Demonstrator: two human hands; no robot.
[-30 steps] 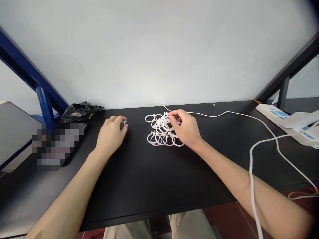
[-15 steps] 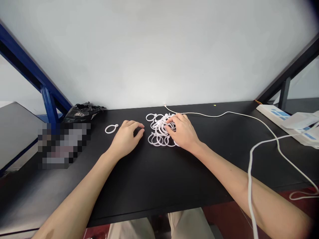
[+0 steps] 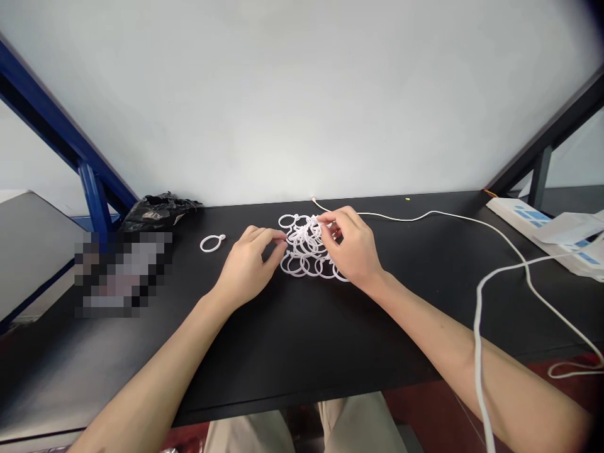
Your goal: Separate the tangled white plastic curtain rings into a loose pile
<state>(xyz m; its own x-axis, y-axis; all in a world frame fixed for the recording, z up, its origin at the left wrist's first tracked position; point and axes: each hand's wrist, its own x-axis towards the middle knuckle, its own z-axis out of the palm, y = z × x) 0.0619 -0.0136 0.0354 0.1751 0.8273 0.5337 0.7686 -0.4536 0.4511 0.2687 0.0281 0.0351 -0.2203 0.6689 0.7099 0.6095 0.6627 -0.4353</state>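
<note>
A tangled pile of white rings, each with a small knob or eyelet, lies on the black table. At the pile's left edge is my left hand, its thumb and forefinger curved towards each other with a small gap between the tips. My right hand is over the pile's right side, thumb and forefinger closed on a white ring at the top; the fingers hide part of it. A single white ring lies apart, to the left of my left hand.
A black plastic bag sits at the back left beside a blue metal post. A white cable runs over my right forearm and across the table. At the right lies a white and blue package.
My left hand has moved right to the edge of the pile, its fingers drawing closer together. My right hand has shifted slightly, and the rings under it have spread a little.
</note>
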